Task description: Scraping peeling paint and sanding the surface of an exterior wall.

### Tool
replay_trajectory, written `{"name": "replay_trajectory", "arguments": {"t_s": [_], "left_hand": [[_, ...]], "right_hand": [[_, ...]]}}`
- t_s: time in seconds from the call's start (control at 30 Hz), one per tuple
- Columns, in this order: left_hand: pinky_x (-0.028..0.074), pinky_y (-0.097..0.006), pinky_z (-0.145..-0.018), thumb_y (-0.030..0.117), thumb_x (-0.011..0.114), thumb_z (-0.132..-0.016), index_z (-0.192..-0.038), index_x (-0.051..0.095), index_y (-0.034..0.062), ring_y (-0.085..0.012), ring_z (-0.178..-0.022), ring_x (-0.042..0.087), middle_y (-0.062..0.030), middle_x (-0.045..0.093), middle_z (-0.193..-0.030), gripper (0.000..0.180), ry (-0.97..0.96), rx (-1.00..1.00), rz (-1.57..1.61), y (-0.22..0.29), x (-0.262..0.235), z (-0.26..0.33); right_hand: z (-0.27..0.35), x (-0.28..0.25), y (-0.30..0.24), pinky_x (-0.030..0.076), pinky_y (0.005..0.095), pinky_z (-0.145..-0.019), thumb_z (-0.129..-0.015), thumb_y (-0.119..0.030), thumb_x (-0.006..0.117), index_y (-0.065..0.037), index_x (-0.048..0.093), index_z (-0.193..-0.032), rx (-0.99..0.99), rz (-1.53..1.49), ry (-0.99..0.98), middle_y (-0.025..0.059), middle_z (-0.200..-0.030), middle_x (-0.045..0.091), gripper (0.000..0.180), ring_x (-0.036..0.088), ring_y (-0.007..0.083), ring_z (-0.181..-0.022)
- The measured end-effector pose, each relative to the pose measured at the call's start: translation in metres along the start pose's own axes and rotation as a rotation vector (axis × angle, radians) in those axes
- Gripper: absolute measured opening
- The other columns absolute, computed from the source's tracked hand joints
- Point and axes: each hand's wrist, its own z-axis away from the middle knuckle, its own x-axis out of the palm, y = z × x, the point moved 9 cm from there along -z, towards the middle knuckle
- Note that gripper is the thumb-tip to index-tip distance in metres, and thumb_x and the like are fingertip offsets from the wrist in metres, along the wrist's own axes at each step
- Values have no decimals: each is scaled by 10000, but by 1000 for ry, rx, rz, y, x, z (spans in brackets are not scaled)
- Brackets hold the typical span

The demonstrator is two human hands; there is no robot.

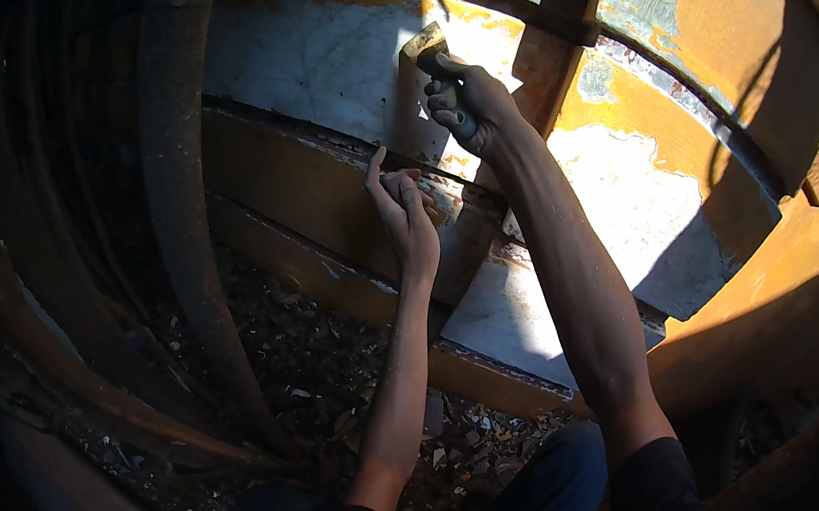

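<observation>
My right hand is wrapped round the handle of a paint scraper, whose wide, worn blade points up and left. The blade is at a large curved metal panel, where yellow paint has come off and left bare whitish patches. Lower and to the left, my left hand is beside the dark seam along the panel's lower edge. Its index finger stretches up and the other fingers bend loosely, with nothing visible in them. Whether it touches the panel, I cannot tell.
A dark vertical rib crosses the panels. On the right, another panel has a broad stripped patch in bright sun. At the left rises a thick curved pole. Paint chips and debris litter the ground near my knees.
</observation>
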Motion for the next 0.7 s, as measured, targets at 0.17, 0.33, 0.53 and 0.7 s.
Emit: {"name": "replay_trajectory", "arguments": {"t_s": [0.17,0.33,0.53,0.7], "left_hand": [[398,-296,-864,380,407,-1071,-1311,465,38,-149,-948,463,-94,532,-1126,421,-66,67,-141,12,4,-24],[386,-332,-957,426,466,-1047,-1208,541,2,-194,-1027,457,-117,505,-1167,460,-182,72,-277,34,8,-24],[400,-318,-871,501,503,-1019,-1496,264,46,-146,-890,423,-97,479,-1100,701,-123,15,-139,35,4,-8],[407,-287,-934,542,536,-995,-1467,321,21,-149,-995,518,-99,538,-1067,735,-299,-122,-161,26,8,0]], "right_hand": [[-17,21,-12,393,186,-353,-1049,-187,445,-73,483,-1038,-44,47,62,25,-730,505,121,470,77,-492],[-4,-2,-15,407,200,-357,-1058,-211,426,-78,480,-1029,-35,74,44,22,-702,492,147,471,85,-496],[28,-8,-5,378,185,-387,-1053,-250,488,-60,526,-1076,-52,185,134,18,-761,495,195,458,71,-526],[135,-41,14,415,218,-443,-990,-222,602,-51,509,-1429,-97,441,204,14,-745,550,481,511,83,-539]]}}
